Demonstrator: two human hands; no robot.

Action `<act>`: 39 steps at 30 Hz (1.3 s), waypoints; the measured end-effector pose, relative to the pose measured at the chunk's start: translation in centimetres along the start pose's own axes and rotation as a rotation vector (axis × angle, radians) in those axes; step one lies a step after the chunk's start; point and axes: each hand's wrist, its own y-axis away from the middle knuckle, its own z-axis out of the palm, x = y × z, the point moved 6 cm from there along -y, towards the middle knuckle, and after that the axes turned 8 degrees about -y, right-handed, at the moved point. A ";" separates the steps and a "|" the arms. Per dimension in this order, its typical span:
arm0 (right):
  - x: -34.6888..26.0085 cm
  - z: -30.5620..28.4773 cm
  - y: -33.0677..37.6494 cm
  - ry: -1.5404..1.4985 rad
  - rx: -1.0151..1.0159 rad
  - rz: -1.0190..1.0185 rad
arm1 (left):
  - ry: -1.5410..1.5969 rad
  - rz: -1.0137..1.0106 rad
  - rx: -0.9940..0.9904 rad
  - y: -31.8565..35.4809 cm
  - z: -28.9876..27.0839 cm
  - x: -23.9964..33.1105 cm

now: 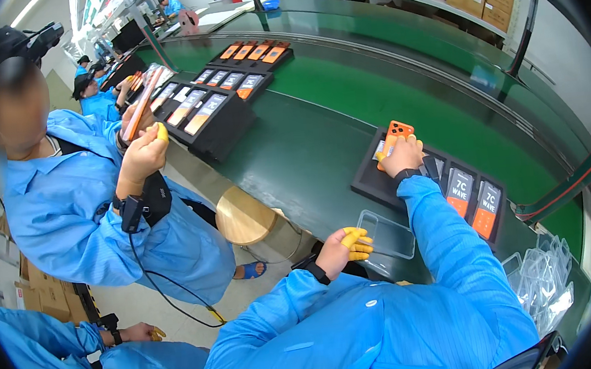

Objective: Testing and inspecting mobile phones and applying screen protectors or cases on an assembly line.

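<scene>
My right hand, with yellow finger covers, is closed around an orange phone with dark round camera lenses. It holds the phone over the far-left slot of a black foam tray. Other slots of the tray hold an orange-and-grey phone and another like it. Nearer to me, my left hand has its covered fingers curled at the left edge of a clear plastic phone case, apparently pinching it. My palm hides part of the orange phone.
Clear plastic cases and wrappers are heaped at the right on the green bench. More black trays with phones stand at far left. A co-worker holds an orange phone beside a round wooden stool. Another person's hand shows lower left.
</scene>
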 end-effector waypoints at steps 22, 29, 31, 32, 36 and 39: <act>4.4 -1.4 -1.6 -0.354 0.052 0.075 | -0.036 -0.009 0.028 0.7 0.2 1.2; 9.1 -2.0 0.1 -1.122 -0.077 0.022 | -0.020 0.007 0.017 0.1 0.2 0.7; 9.2 -4.1 2.8 -1.178 -0.088 0.029 | 0.016 0.014 0.011 0.1 -0.1 1.1; 8.8 -5.0 4.3 -1.290 -0.194 -0.007 | 0.031 0.021 0.012 0.2 -0.1 1.2; 9.1 -7.3 11.3 -1.528 -0.513 0.119 | -0.111 0.107 0.106 0.7 0.6 2.1; 9.7 -8.6 16.3 -1.566 -0.721 0.126 | -0.132 0.136 0.047 1.0 2.3 2.3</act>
